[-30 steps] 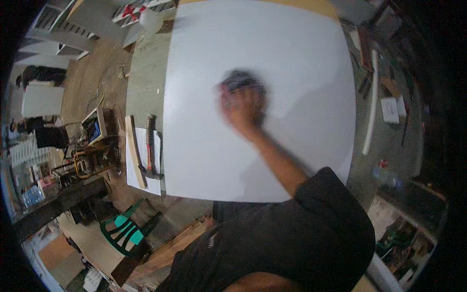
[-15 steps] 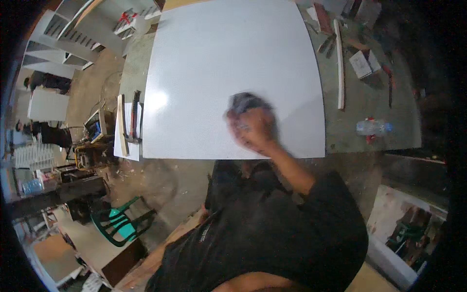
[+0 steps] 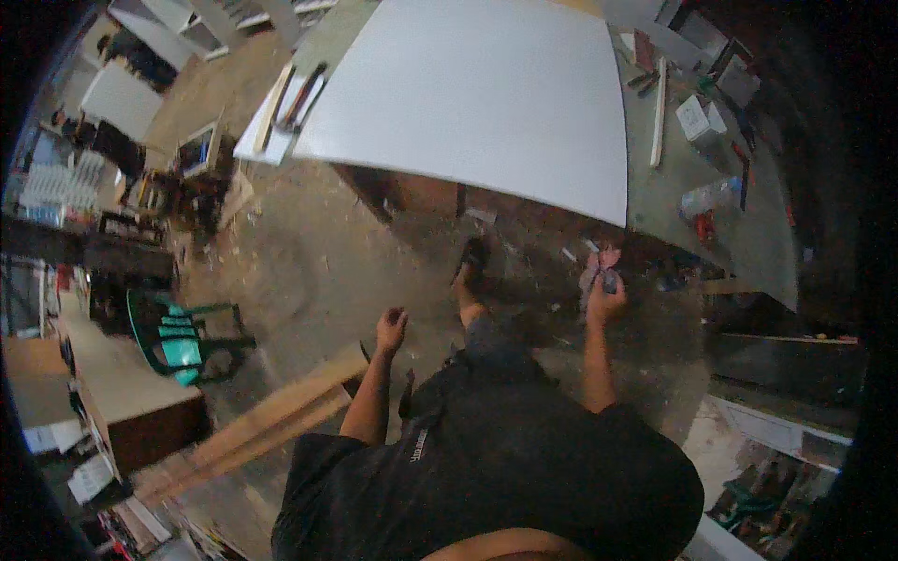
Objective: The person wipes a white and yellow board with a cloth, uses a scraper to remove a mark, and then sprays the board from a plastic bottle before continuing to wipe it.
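Observation:
A crumpled pink and grey rag (image 3: 594, 268) is gripped in my right hand (image 3: 608, 299), held off the front right corner of a large white panel (image 3: 477, 98). The panel lies flat on a greenish workbench (image 3: 645, 201) and its surface is bare. My left hand (image 3: 391, 330) hangs over the floor, away from the bench, its fingers loosely curled and nothing showing in them. Close to the panel's left edge are a hammer (image 3: 301, 98) and a wooden strip (image 3: 273, 107).
A plastic bottle (image 3: 711, 198), a white box (image 3: 700, 119) and a white strip (image 3: 659, 117) occupy the bench's right side. Lower left stand a green chair (image 3: 178, 337) and long wooden boards (image 3: 253, 430). Two people (image 3: 138, 58) are at the far left.
My right hand has lifted the rag off the panel and moved right, past its front edge. My left hand has come into view. The view has turned and shifted back from the bench.

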The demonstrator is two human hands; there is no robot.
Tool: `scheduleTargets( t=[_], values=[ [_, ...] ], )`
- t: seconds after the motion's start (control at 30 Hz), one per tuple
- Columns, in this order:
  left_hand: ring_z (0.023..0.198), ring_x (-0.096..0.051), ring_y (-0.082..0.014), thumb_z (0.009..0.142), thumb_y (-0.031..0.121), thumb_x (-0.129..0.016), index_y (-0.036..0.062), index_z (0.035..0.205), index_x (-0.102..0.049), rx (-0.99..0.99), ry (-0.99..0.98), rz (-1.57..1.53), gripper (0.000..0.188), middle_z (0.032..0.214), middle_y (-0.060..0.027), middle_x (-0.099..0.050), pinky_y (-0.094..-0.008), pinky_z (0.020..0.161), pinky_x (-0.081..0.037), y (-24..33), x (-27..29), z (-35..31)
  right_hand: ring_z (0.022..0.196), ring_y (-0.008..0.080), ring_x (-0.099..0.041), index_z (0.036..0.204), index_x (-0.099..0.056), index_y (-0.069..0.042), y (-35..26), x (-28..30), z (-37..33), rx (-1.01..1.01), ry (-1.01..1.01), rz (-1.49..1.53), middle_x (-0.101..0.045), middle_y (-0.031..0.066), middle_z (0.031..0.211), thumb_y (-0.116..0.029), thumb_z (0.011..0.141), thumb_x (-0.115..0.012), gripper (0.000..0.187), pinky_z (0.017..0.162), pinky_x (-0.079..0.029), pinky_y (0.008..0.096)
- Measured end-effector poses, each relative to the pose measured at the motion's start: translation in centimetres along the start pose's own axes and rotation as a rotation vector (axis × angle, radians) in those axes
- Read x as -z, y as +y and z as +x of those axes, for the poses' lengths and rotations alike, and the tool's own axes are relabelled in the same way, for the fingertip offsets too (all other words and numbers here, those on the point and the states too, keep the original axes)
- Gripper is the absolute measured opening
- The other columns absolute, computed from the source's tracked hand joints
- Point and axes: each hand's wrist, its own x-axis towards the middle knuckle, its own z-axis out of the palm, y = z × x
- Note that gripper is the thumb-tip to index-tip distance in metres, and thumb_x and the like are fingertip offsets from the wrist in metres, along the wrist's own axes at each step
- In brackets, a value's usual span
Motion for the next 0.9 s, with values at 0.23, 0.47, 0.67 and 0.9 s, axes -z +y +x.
scheduleTargets(
  t=[0.23,0.47,0.67,0.9],
  values=[
    [0.088,-0.064,-0.0127,0.090,0.007,-0.070,0.0044,0.124,-0.058,0.133,0.004,-0.694,0.036,0.102,-0.0090,-0.067,-0.0281,0.077,-0.052,6.9,-6.0,-14.4,0.135,0.0287,-0.045,0.147,-0.044,-0.015,1.9,-0.1,-13.5,-0.830,-0.813,1.024,-0.050,0.0062,0.146,-0.068,0.098,-0.027,0.074,0.114,-0.036,0.0462],
    [0.128,-0.050,-0.0235,0.098,0.053,-0.053,0.0146,0.153,-0.032,0.258,-0.265,-1.098,0.070,0.141,-0.0095,-0.051,-0.0417,0.105,-0.041,17.0,-5.8,-18.0,0.137,0.0269,-0.041,0.148,-0.042,-0.006,-4.3,0.4,-23.4,-0.768,-1.064,0.535,-0.046,0.0112,0.148,-0.057,0.101,-0.041,0.069,0.115,-0.032,0.0438],
    [0.123,-0.056,-0.0286,0.089,0.038,-0.067,0.0033,0.145,-0.042,0.451,-0.516,-1.004,0.070,0.134,-0.0104,-0.057,-0.0414,0.101,-0.048,16.3,-5.3,-16.5,0.106,0.0214,-0.059,0.132,-0.057,-0.001,-4.2,3.2,-23.9,-0.032,-1.183,0.233,-0.059,0.0090,0.128,-0.028,0.102,-0.050,0.041,0.092,-0.050,0.0407],
    [0.125,-0.054,-0.0360,0.087,0.033,-0.057,0.0117,0.142,-0.047,0.278,-0.203,-1.758,0.059,0.139,-0.0153,-0.053,-0.0565,0.105,-0.045,18.1,-6.7,-14.6,0.101,0.0250,-0.057,0.113,-0.051,0.001,-2.4,6.7,5.1,0.510,0.106,0.255,-0.058,0.0126,0.110,-0.026,0.086,-0.074,0.044,0.087,-0.047,0.0380]
  ],
)
